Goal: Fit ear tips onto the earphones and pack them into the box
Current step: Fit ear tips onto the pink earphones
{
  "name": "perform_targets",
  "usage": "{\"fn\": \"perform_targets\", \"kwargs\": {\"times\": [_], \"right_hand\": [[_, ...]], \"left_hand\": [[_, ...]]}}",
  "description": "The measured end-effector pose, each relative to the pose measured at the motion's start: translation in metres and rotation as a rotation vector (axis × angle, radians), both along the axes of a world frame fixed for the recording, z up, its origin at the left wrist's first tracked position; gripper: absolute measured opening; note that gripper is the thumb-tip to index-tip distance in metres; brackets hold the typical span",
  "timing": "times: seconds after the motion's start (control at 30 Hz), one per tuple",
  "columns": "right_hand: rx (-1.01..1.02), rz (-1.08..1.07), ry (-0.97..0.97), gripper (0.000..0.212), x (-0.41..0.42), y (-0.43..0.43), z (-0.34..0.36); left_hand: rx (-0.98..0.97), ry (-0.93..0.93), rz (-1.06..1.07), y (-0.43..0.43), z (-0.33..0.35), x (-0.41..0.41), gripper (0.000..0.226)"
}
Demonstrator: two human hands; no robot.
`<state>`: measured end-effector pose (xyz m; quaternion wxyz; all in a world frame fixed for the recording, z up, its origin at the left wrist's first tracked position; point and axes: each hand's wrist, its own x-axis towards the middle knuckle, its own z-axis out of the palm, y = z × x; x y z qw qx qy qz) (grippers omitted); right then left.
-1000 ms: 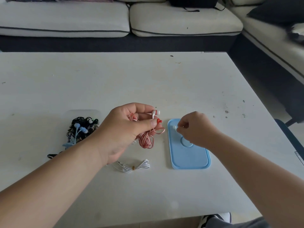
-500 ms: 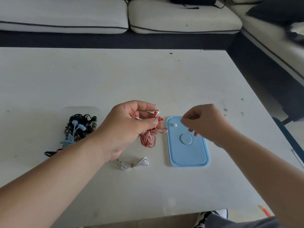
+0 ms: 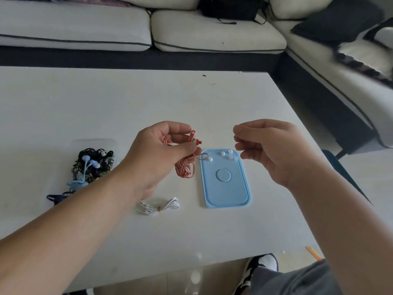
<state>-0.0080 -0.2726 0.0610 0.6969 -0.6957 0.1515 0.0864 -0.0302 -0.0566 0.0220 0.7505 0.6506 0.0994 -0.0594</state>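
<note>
My left hand (image 3: 161, 154) grips a pair of red and white earphones (image 3: 185, 167). Their two earbuds (image 3: 195, 138) stick out past my thumb and the coiled cable hangs down to the table. My right hand (image 3: 268, 150) hovers just above the far right corner of a blue lid (image 3: 225, 188), thumb and fingers curled together as if pinching a small clear ear tip that barely shows. Several white ear tips (image 3: 222, 153) lie on the far end of the lid. A clear box (image 3: 93, 162) at the left holds a tangle of black and blue earphones.
A tied bundle of white earphones (image 3: 158, 207) lies on the white table (image 3: 148, 99) below my left hand. Sofas run along the far and right sides. My shoe and knee show beneath the table's near edge.
My right hand has lifted off the blue lid and moved right and up, uncovering the ear tips on it. My left hand keeps holding the red earphones in place.
</note>
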Motion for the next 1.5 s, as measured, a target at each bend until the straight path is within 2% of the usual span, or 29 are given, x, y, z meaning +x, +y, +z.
{"fn": "perform_targets", "kwargs": {"times": [0.23, 0.5, 0.6, 0.7, 0.9, 1.5], "right_hand": [[0.248, 0.121, 0.107, 0.013, -0.01, 0.035, -0.021], [0.318, 0.273, 0.122, 0.013, -0.003, 0.044, -0.03], [0.343, 0.249, 0.113, 0.009, -0.001, 0.048, -0.031], [0.346, 0.204, 0.112, 0.01, 0.002, 0.048, -0.032], [0.358, 0.288, 0.125, 0.011, 0.007, 0.05, -0.033], [0.308, 0.268, 0.053, 0.008, 0.01, 0.054, -0.037]], "left_hand": [[0.126, -0.051, -0.011, 0.0, -0.001, 0.003, 0.034], [0.156, -0.06, -0.02, 0.01, -0.002, 0.008, 0.034], [0.156, -0.065, -0.012, 0.011, -0.002, 0.009, 0.033], [0.142, -0.077, 0.007, 0.014, -0.003, 0.011, 0.031], [0.132, -0.09, 0.001, 0.018, -0.005, 0.01, 0.03], [0.162, -0.123, 0.021, 0.022, -0.003, 0.011, 0.029]]}}
